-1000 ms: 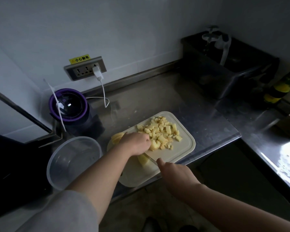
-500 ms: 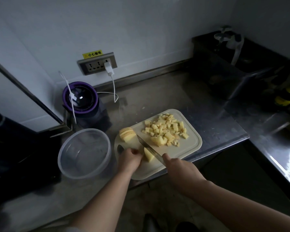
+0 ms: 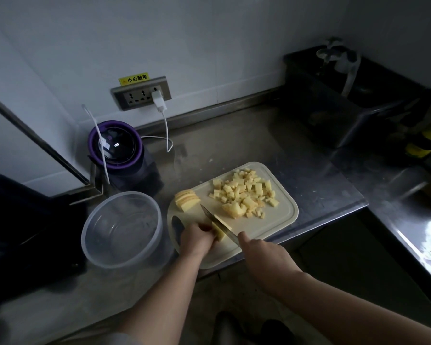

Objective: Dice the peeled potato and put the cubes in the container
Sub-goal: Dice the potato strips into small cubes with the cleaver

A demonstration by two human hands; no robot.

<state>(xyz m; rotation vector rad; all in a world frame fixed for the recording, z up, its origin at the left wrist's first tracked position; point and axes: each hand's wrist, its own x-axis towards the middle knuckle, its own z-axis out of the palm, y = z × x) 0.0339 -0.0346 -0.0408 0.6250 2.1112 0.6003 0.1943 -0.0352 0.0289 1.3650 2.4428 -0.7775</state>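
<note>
Dim steel counter (image 3: 234,150) under a white wall, with a purple blender (image 3: 116,145) plugged in at the back. On the pale cutting board (image 3: 271,225), toward its far right end, a loose heap of cubes (image 3: 246,195); at its far left corner, a small stack of slices (image 3: 186,199) waiting. Just left of the board, the clear container (image 3: 120,227), with nothing in it yet.

Since a second ago, pulled back from the heap with the left hand (image 3: 197,239) and brought to the board's near edge. Now curled round a potato piece (image 3: 219,234) there, fingers bent, pinning it down. Half a second back, merely beside that piece, with the knife (image 3: 217,222) lying clear of it; now set with the blade right against the piece, next to the left fingertips. Handle hidden inside the right hand (image 3: 261,255), closed round it.

By the look of it, dicing under way again and not finished: this piece and the stacked slices to cut first, then every cube to carry across to the container.
</note>
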